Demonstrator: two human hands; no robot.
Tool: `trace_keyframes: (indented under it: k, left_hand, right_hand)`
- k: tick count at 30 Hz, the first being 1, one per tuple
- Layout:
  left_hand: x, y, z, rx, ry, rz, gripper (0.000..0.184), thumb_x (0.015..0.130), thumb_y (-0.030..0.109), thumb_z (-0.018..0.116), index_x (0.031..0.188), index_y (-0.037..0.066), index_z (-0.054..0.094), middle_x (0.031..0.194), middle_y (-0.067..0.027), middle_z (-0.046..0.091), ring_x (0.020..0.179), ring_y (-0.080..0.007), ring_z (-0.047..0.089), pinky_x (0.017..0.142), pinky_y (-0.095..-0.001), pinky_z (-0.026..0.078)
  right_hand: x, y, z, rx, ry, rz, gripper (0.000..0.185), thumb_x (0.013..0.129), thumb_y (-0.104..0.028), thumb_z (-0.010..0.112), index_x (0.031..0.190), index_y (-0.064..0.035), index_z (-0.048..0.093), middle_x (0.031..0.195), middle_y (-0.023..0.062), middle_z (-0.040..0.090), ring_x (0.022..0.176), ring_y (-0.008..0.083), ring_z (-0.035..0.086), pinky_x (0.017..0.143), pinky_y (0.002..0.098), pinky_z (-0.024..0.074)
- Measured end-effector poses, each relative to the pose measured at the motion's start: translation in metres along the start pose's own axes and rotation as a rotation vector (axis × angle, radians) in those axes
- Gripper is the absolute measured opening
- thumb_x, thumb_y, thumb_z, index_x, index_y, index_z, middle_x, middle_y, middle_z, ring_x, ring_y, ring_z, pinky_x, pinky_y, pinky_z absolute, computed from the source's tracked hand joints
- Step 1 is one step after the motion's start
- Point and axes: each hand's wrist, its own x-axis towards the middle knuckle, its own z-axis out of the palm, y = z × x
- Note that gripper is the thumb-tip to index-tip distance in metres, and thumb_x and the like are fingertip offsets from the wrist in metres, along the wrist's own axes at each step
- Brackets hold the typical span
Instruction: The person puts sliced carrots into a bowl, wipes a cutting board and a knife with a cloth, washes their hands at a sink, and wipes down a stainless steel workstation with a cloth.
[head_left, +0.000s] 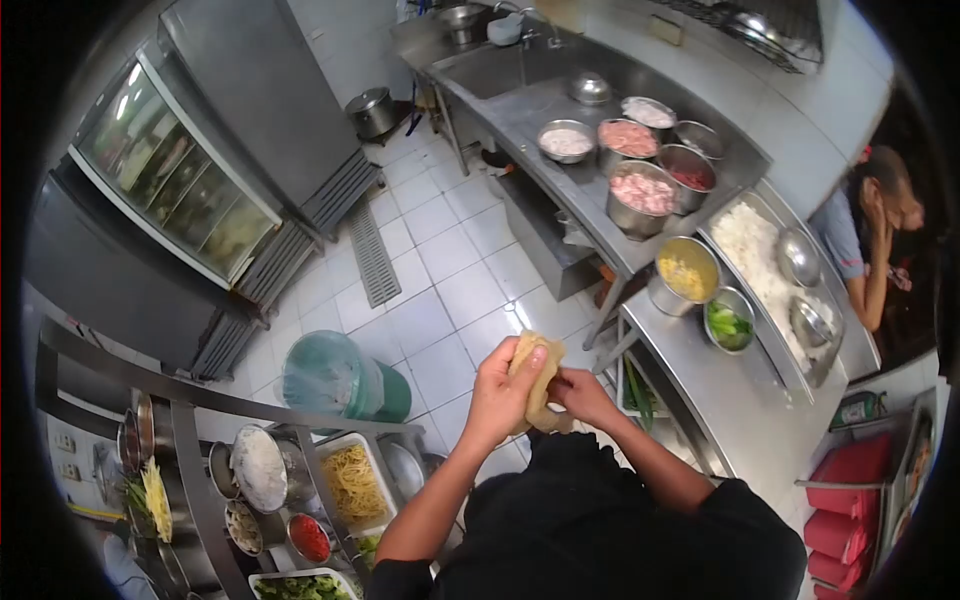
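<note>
A crumpled tan cloth [541, 392] is bunched up in front of my body, over the tiled floor. My left hand [503, 388] is closed around its left side, the thumb pressed on top. From the other side my right hand [582, 393] grips the cloth's right edge with bent fingers. Part of the right fingers is hidden behind the cloth. Closest to my hands on the right is the steel work table [700, 390], which neither hand touches.
Metal bowls of raw meat [642, 192] stand on the sink counter [510, 110]. A rice tray [750, 250] lies to the right, with a person [875, 225] beyond. A green bin [345, 375] and a food rack [210, 400] are at left, near a glass-door fridge [170, 170].
</note>
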Motion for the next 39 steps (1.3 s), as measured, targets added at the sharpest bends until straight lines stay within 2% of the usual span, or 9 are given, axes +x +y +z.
trace_keyframes:
  k: [3, 6, 13, 20, 28, 31, 34, 35, 39]
  left_hand:
    - [0.033, 0.021, -0.023, 0.095, 0.008, -0.051, 0.025, 0.098, 0.023, 0.06, 0.11, 0.001, 0.062, 0.094, -0.0024, 0.065, 0.084, -0.0069, 0.058, 0.073, -0.0244, 0.049]
    - [0.055, 0.057, -0.05, 0.112, 0.086, -0.055, 0.024, 0.097, 0.02, 0.062, 0.111, 0.001, 0.062, 0.094, -0.0012, 0.065, 0.083, -0.006, 0.057, 0.073, -0.0237, 0.049]
    - [0.126, 0.082, -0.132, 0.301, 0.229, 0.062, 0.02, 0.093, 0.017, 0.066, 0.103, 0.0, 0.063, 0.076, -0.0039, 0.062, 0.068, -0.0074, 0.053, 0.062, -0.0258, 0.045]
    - [0.216, 0.098, -0.24, 0.354, 0.231, 0.175, 0.02, 0.091, 0.016, 0.069, 0.102, 0.0, 0.066, 0.077, 0.0003, 0.058, 0.07, -0.0056, 0.051, 0.062, -0.0243, 0.044]
    - [0.35, 0.127, -0.327, 0.286, 0.019, 0.058, 0.024, 0.091, 0.022, 0.066, 0.1, -0.001, 0.066, 0.077, -0.01, 0.06, 0.067, -0.0158, 0.055, 0.065, -0.0311, 0.048]
    - [0.402, 0.106, -0.358, 0.298, 0.076, 0.164, 0.022, 0.085, 0.021, 0.068, 0.094, 0.0, 0.066, 0.077, -0.0125, 0.064, 0.072, -0.0244, 0.063, 0.068, -0.0365, 0.05]
    - [0.449, 0.073, -0.393, 0.568, 0.242, 0.338, 0.018, 0.081, 0.014, 0.067, 0.095, 0.003, 0.067, 0.084, -0.0128, 0.065, 0.074, -0.0287, 0.064, 0.065, -0.0372, 0.051]
    - [0.458, 0.067, -0.406, 0.611, 0.3, 0.332, 0.018, 0.079, 0.013, 0.066, 0.094, 0.003, 0.067, 0.085, -0.0148, 0.064, 0.079, -0.0328, 0.065, 0.069, -0.0396, 0.052]
    - [0.467, 0.07, -0.452, 0.592, 0.556, 0.183, 0.02, 0.078, 0.012, 0.063, 0.095, 0.003, 0.067, 0.086, -0.0157, 0.064, 0.086, -0.0323, 0.065, 0.074, -0.0414, 0.051]
  right_hand:
    - [0.067, -0.055, 0.011, -0.218, -0.04, -0.005, 0.026, 0.091, -0.013, 0.061, 0.112, 0.0024, 0.064, 0.102, 0.0097, 0.069, 0.094, 0.0169, 0.064, 0.082, 0.0327, 0.0513]
    - [0.132, -0.11, 0.032, -0.271, -0.105, -0.246, 0.027, 0.089, -0.02, 0.063, 0.11, -0.0035, 0.062, 0.102, 0.014, 0.068, 0.096, 0.0281, 0.065, 0.084, 0.0377, 0.0503]
    - [0.275, -0.151, 0.092, 0.098, -0.308, -0.216, 0.029, 0.087, -0.019, 0.069, 0.11, -0.0033, 0.061, 0.112, 0.0065, 0.064, 0.103, 0.0181, 0.06, 0.088, 0.0336, 0.0491]
    - [0.417, -0.181, 0.151, 0.146, 0.178, -0.546, 0.036, 0.09, -0.014, 0.064, 0.123, -0.0019, 0.058, 0.116, 0.0087, 0.063, 0.105, 0.0183, 0.06, 0.09, 0.0329, 0.0492]
    - [0.515, -0.205, 0.088, 0.069, 0.232, -0.224, 0.031, 0.088, -0.005, 0.06, 0.116, 0.0055, 0.062, 0.107, 0.0127, 0.066, 0.101, 0.0196, 0.062, 0.089, 0.0326, 0.0484]
    - [0.544, -0.193, 0.068, -0.214, 0.354, -0.341, 0.026, 0.093, -0.008, 0.052, 0.115, 0.0039, 0.062, 0.108, 0.0106, 0.067, 0.097, 0.0195, 0.063, 0.087, 0.0334, 0.0494]
    - [0.598, -0.186, 0.061, -0.132, 0.186, -0.184, 0.027, 0.092, -0.008, 0.054, 0.115, 0.0036, 0.06, 0.105, 0.009, 0.065, 0.093, 0.0193, 0.061, 0.082, 0.0347, 0.0485]
    - [0.62, -0.189, 0.067, -0.075, 0.107, -0.2, 0.022, 0.09, -0.011, 0.054, 0.1, 0.007, 0.059, 0.09, 0.0099, 0.063, 0.082, 0.019, 0.057, 0.073, 0.0359, 0.0485]
    - [0.699, -0.208, 0.109, -0.215, -0.213, -0.175, 0.017, 0.089, -0.01, 0.055, 0.098, 0.0042, 0.058, 0.09, 0.0077, 0.059, 0.083, 0.0159, 0.053, 0.074, 0.0322, 0.0467]
